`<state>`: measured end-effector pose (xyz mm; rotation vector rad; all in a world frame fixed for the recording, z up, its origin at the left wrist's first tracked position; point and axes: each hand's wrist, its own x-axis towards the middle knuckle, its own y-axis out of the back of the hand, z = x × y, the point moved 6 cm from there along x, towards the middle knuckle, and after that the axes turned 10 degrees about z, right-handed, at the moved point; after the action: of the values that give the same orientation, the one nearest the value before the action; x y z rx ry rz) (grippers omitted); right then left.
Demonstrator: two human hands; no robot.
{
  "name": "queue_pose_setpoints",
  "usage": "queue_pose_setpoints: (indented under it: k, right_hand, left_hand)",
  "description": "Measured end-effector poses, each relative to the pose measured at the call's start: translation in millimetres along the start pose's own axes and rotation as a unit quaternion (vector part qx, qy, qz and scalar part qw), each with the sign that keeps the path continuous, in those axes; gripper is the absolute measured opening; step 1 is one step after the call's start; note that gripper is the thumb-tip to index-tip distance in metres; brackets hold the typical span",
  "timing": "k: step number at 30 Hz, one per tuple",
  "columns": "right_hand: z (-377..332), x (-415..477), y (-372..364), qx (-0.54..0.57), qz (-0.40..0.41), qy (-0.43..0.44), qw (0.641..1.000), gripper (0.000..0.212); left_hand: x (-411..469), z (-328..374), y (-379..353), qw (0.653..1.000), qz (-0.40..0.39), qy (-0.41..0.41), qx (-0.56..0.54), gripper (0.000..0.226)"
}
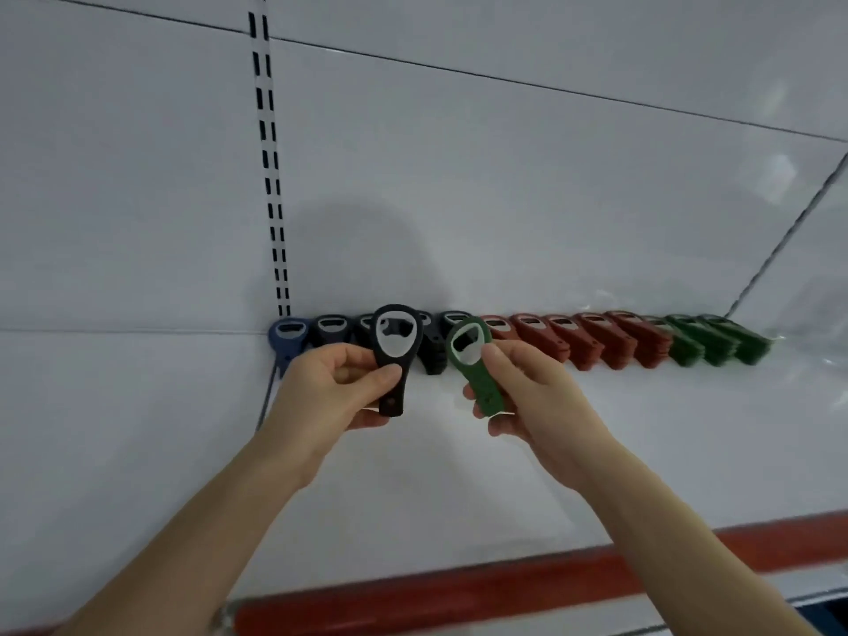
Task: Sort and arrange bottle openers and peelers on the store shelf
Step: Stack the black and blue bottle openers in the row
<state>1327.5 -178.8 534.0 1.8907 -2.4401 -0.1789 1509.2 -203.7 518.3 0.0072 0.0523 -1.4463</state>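
My left hand (339, 387) pinches a black bottle opener (393, 360) by its handle, ring end up. My right hand (527, 397) grips a green bottle opener (475, 364) the same way, tilted left. Both are held above the white shelf (596, 452), just in front of a row of openers leaning on the back wall. That row runs from a blue opener (287, 339) on the left, through black openers (433, 346), then red openers (592, 337), to green openers (716, 344) on the right. No peelers are in view.
A slotted upright rail (270, 176) runs down the white back panel to the row's left end. The shelf's front edge carries a red price strip (459, 594). A clear divider (789, 231) stands at the right end of the row.
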Motion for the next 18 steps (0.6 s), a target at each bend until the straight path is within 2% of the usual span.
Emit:
queue_pose_setpoints:
  k: [4,7,12,15,18]
  right_hand:
    - [7.0,16.8,32.9,0.021,-0.034,-0.026,0.999,0.015]
    - [6.0,27.5,44.1,0.014,-0.048,-0.007,0.999,0.022]
    - [9.2,44.7,43.5,-0.132,0.005,0.08,0.988,0.022]
    - [9.4,48.9,44.4,-0.194,0.032,0.128,0.972,0.017]
    - [4.7,49.9,46.0,-0.243,0.046,0.167,0.955,0.018]
  left_hand:
    - [0.4,0.2,-26.9,1.0,-0.005,0.012,0.012,0.013]
    - [14.2,9.1,-21.7,0.999,0.033,0.004,0.031,0.017]
    - [51.7,15.8,-5.4,0.986,0.113,-0.016,0.118,0.022]
    - [69.9,12.4,-9.1,0.982,0.117,-0.014,0.15,0.011]
    - [81.5,10.5,-12.6,0.976,0.12,-0.017,0.181,0.011]
